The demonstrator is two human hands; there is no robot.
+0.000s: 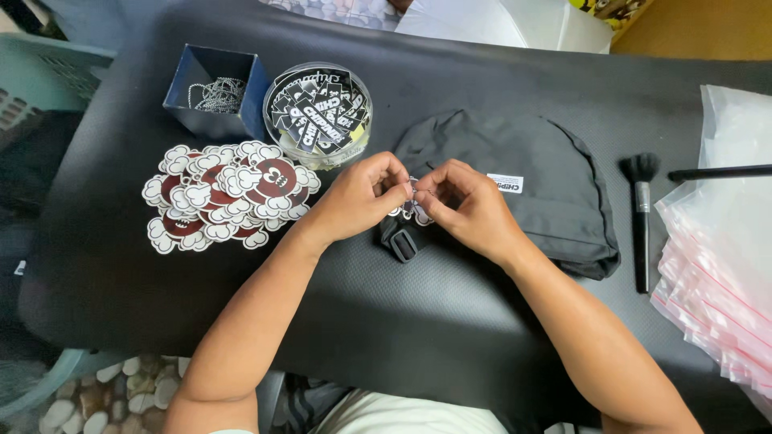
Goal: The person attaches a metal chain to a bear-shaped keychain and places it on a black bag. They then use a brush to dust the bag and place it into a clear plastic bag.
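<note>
My left hand (363, 195) and my right hand (466, 207) meet over the middle of the black mat (402, 321), fingertips pinched together on a small red-and-white flower-edged tag (412, 210) with a thin ball chain. Most of the tag is hidden by my fingers. Directly under and behind my hands lies a dark grey cap (531, 185) with a small white label and its strap buckle (400, 239) pointing toward me.
A pile of matching flower-edged tags (221, 197) lies at the left. Behind it stand a blue box of ball chains (215, 92) and a clear round tub of black labels (318, 112). A black brush (642, 213) and a stack of clear zip bags (724, 273) lie at the right.
</note>
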